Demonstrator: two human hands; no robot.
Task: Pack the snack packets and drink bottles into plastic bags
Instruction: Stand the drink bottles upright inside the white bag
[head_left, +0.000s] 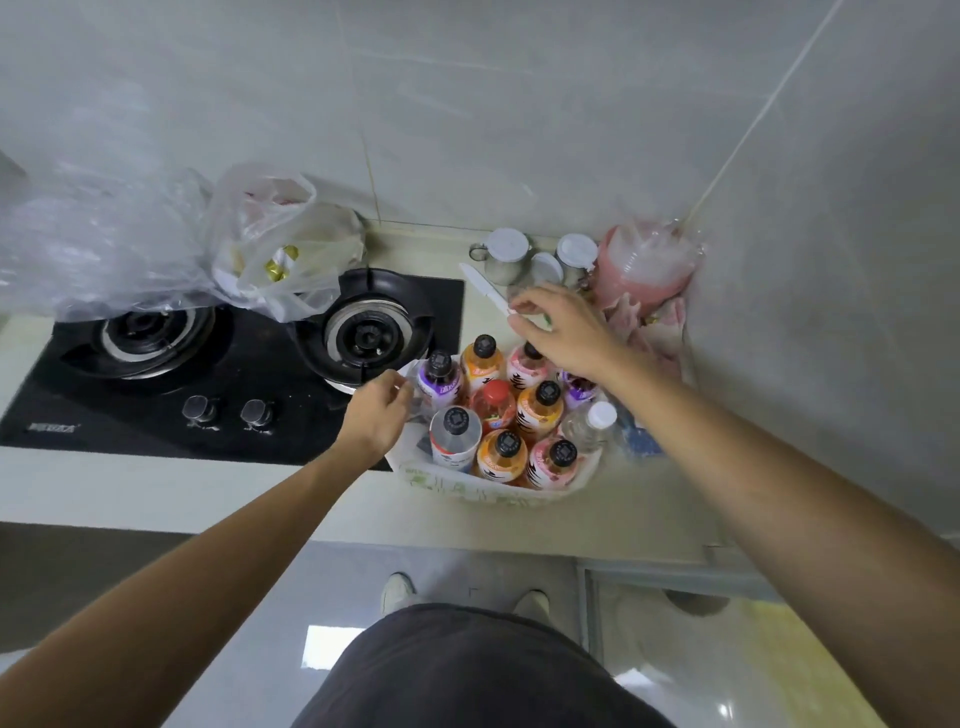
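Several drink bottles (501, 410) with black caps stand upright in a white plastic bag (467, 486) on the counter, right of the stove. My left hand (379, 413) pinches the bag's left edge beside a purple-labelled bottle (440, 379). My right hand (558, 327) hovers over the back of the bag with its fingers curled around a thin bit of the bag's far rim; the grip is partly hidden. A second plastic bag (275, 249) holding snack packets sits on the stove's back.
A black two-burner gas stove (234, 364) fills the counter's left. Crumpled clear plastic (93, 244) lies at the far left. A white knife (485, 288), lidded jars (506, 254) and a pink plastic bag (647, 270) crowd the back right corner by the tiled wall.
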